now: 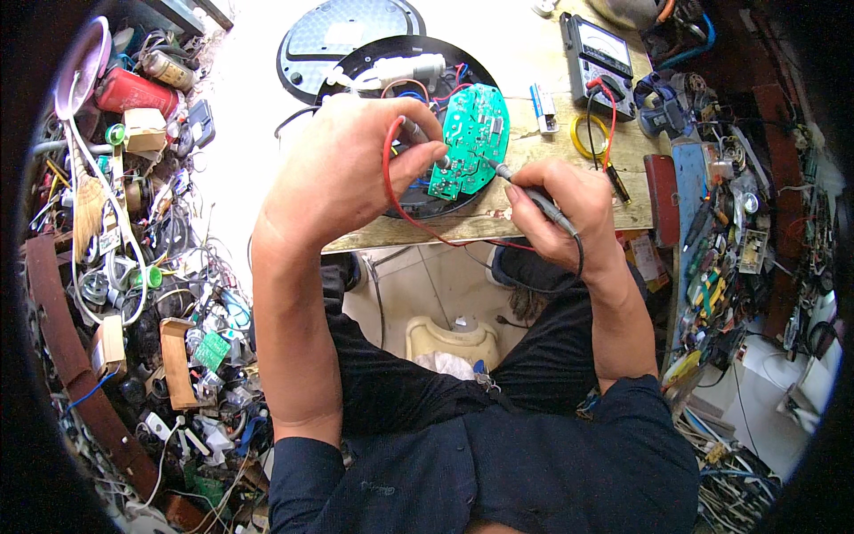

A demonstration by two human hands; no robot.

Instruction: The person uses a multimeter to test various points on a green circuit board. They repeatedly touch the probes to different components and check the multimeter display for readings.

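Note:
A green circuit board (474, 125) lies tilted in a round black housing (478, 60) with wires and a white cylindrical part (405, 68) behind it. My left hand (334, 165) is closed round a grey test probe (412, 131) with a red lead, held at the board's left side. My fingers partly hide that probe's tip. From the right, my right hand (569, 205) grips a second grey test probe (541, 201) with a dark lead. Its tip points at the board's lower middle; whether it touches cannot be told.
An analog multimeter (602, 58) stands at the table's back right, beside a yellow ring of tape (589, 135) and a small white-and-blue box (543, 109). A round dark cover (347, 36) lies behind the housing. Cluttered parts and cables (169, 258) flank both sides.

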